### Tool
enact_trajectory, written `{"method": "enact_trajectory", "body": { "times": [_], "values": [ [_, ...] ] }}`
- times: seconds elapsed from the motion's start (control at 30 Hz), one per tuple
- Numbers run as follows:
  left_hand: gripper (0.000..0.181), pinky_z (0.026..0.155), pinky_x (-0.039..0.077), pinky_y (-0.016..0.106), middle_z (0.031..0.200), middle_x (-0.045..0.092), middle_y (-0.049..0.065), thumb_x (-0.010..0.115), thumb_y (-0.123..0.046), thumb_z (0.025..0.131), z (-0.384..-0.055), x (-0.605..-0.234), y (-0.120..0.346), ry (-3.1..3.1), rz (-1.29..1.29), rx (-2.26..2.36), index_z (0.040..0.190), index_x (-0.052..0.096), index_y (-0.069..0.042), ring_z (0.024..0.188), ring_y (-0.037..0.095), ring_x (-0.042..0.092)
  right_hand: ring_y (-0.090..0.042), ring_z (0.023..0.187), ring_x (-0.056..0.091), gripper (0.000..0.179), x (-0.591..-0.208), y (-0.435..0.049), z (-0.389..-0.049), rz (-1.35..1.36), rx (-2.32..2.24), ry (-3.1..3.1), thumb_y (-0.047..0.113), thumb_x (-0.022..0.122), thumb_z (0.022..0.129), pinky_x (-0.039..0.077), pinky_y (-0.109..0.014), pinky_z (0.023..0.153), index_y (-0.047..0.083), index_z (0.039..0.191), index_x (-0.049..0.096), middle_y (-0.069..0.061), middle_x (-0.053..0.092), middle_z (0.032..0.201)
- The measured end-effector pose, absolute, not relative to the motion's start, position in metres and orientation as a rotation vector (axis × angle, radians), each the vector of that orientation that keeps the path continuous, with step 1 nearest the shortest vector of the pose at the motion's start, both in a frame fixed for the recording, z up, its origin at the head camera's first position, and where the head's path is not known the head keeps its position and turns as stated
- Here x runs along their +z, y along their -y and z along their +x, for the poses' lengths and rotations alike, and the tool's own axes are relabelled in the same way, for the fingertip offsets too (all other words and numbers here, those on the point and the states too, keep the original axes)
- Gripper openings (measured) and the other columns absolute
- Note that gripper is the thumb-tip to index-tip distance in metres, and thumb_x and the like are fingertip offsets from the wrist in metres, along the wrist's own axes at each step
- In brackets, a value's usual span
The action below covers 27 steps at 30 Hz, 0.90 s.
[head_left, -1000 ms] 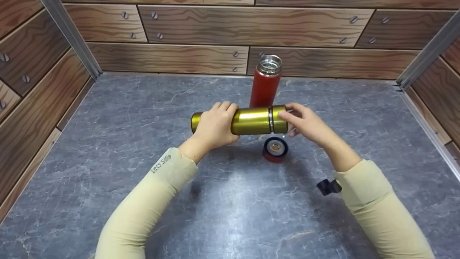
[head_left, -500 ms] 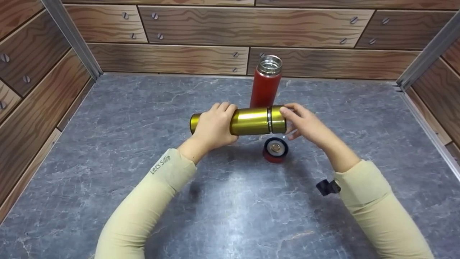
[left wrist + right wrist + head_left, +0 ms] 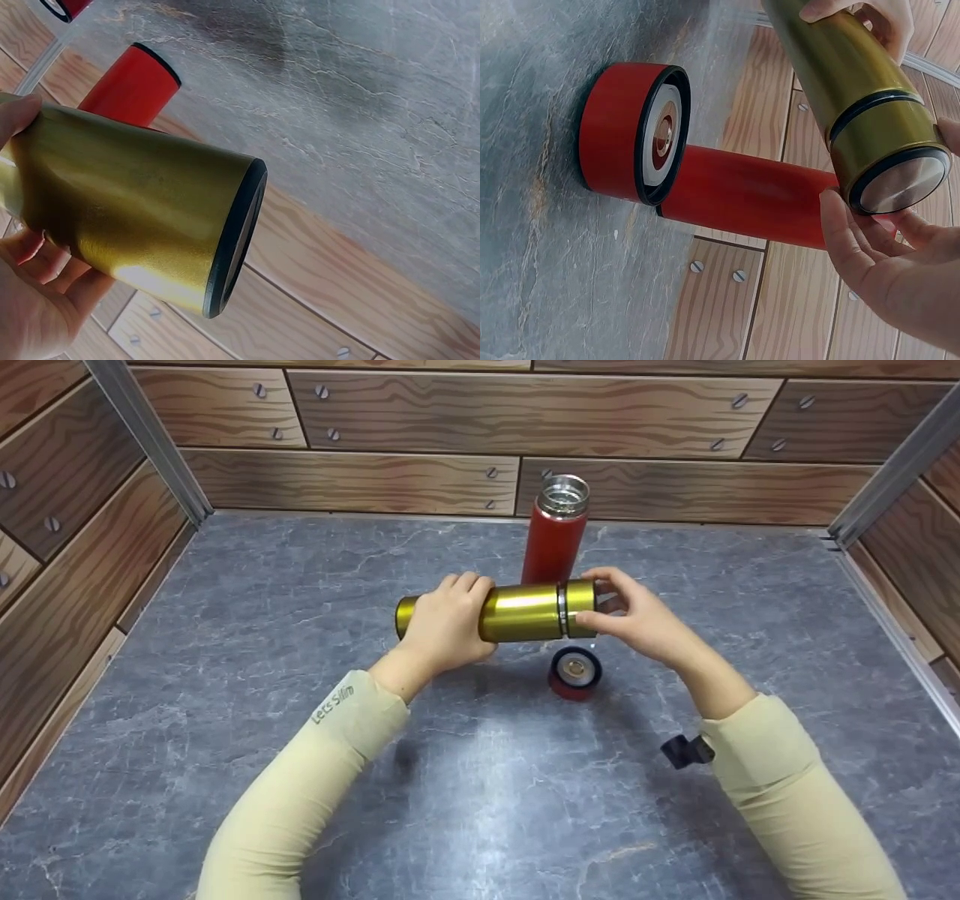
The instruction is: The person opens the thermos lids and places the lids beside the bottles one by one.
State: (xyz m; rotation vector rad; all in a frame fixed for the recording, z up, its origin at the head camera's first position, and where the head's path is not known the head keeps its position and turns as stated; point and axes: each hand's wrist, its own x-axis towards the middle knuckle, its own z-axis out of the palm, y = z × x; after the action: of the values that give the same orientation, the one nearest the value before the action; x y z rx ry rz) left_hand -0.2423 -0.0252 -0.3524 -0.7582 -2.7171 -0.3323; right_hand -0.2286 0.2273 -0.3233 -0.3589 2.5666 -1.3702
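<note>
Gold flask [image 3: 517, 611]: held off the grey table [image 3: 262, 607], lying level, long axis running left to right across the view; black-rimmed base to the left, capped end to the right.
Cap [image 3: 579, 607]: gold, seated on the right end of the flask, set off from the body by a thin silver ring; flat metal end face toward the right wrist camera.
Left hand [image 3: 448, 624]: wrapped round the flask body left of its middle, fingers curled over the top, thumb below.
Right hand [image 3: 637, 619]: at the cap end, fingertips and thumb pinching the cap round its edge; nearer hand to the cap.
Key relation: cap at the right end of the level axis, directly against the right hand; body gripped by the left hand.
Red flask [image 3: 555, 536]: upright, uncapped, silver mouth showing; just beyond the gold flask, well clear of both hands.
Red lid [image 3: 574, 671]: on the table, inner side up, below and near the cap end; touched by neither hand.
Writing: "Lets Slim" on the left sleeve [image 3: 334, 703]; none legible on either flask.
Surround: wood-grain panels with screw heads on three sides.
</note>
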Motion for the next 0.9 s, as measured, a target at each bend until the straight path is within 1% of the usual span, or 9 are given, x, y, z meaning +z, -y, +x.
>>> {"method": "enact_trajectory", "body": {
  "times": [0.1,0.2,0.3,0.37,0.5,0.6,0.7,0.8,0.9],
  "values": [
    [0.061,0.071,0.054,0.042,0.108,0.060,0.007,0.077,-0.030,0.062,-0.2425,-0.3525,0.0255,2.720,-0.748,-0.332,0.114,0.054,-0.009,0.096,0.026,0.057,-0.026,0.102,0.054,0.060,-0.3229,-0.2265,-0.2285,-0.319,-1.385,-2.547,0.026,0.059,0.091,0.051,-0.023,0.075,0.004,0.140,0.032,-0.021,0.045,0.131],
    [0.062,0.072,0.054,0.042,0.108,0.060,0.007,0.077,-0.031,0.062,-0.2425,-0.3524,0.0251,2.725,-0.746,-0.333,0.115,0.054,-0.009,0.097,0.026,0.057,-0.018,0.089,0.055,0.060,-0.3232,-0.2247,-0.2286,-0.254,-1.407,-2.519,0.033,0.050,0.095,0.053,-0.023,0.069,0.001,0.141,0.029,-0.021,0.048,0.124],
    [0.062,0.072,0.054,0.042,0.108,0.060,0.007,0.077,-0.030,0.061,-0.2423,-0.3521,0.0240,2.721,-0.759,-0.340,0.114,0.054,-0.009,0.096,0.026,0.057,-0.012,0.075,0.055,0.057,-0.3241,-0.2230,-0.2287,-0.220,-1.415,-2.519,0.036,0.046,0.096,0.054,-0.024,0.064,-0.002,0.137,0.034,-0.019,0.052,0.113],
    [0.061,0.072,0.054,0.042,0.108,0.060,0.007,0.078,-0.030,0.061,-0.2420,-0.3520,0.0236,2.718,-0.764,-0.342,0.114,0.054,-0.009,0.096,0.026,0.057,-0.011,0.072,0.055,0.055,-0.3247,-0.2225,-0.2290,-0.224,-1.416,-2.530,0.034,0.048,0.095,0.054,-0.024,0.062,-0.003,0.134,0.037,-0.019,0.053,0.109],
    [0.061,0.071,0.054,0.042,0.108,0.060,0.007,0.078,-0.030,0.061,-0.2416,-0.3524,0.0237,2.716,-0.766,-0.334,0.113,0.054,-0.008,0.096,0.026,0.057,-0.013,0.081,0.056,0.052,-0.3247,-0.2227,-0.2292,-0.269,-1.407,-2.548,0.028,0.055,0.092,0.053,-0.023,0.064,0.000,0.133,0.039,-0.020,0.052,0.118],
    [0.061,0.071,0.054,0.042,0.108,0.060,0.008,0.078,-0.030,0.061,-0.2416,-0.3528,0.0243,2.716,-0.768,-0.323,0.113,0.054,-0.008,0.097,0.026,0.057,-0.018,0.091,0.055,0.054,-0.3250,-0.2234,-0.2290,-0.324,-1.381,-2.573,0.024,0.061,0.089,0.051,-0.024,0.070,0.004,0.134,0.039,-0.019,0.050,0.123],
    [0.062,0.071,0.054,0.043,0.109,0.060,0.007,0.078,-0.030,0.061,-0.2416,-0.3532,0.0249,2.714,-0.771,-0.315,0.114,0.054,-0.008,0.097,0.026,0.057,-0.024,0.098,0.055,0.058,-0.3253,-0.2243,-0.2285,-0.369,-1.348,-2.603,0.023,0.065,0.086,0.049,-0.028,0.076,0.007,0.135,0.040,-0.018,0.050,0.127],
    [0.062,0.071,0.054,0.042,0.109,0.060,0.007,0.078,-0.030,0.062,-0.2416,-0.3535,0.0256,2.715,-0.771,-0.311,0.114,0.054,-0.008,0.097,0.026,0.057,-0.029,0.103,0.055,0.059,-0.3254,-0.2250,-0.2283,-0.396,-1.341,-2.607,0.023,0.067,0.085,0.048,-0.032,0.081,0.008,0.135,0.040,-0.017,0.048,0.131],
    [0.061,0.071,0.054,0.042,0.108,0.060,0.008,0.078,-0.030,0.063,-0.2413,-0.3537,0.0260,2.720,-0.770,-0.308,0.115,0.054,-0.008,0.095,0.026,0.057,-0.028,0.105,0.055,0.057,-0.3256,-0.2250,-0.2286,-0.403,-1.377,-2.570,0.023,0.064,0.088,0.050,-0.032,0.082,0.007,0.136,0.040,-0.018,0.047,0.133]
  ]
}}
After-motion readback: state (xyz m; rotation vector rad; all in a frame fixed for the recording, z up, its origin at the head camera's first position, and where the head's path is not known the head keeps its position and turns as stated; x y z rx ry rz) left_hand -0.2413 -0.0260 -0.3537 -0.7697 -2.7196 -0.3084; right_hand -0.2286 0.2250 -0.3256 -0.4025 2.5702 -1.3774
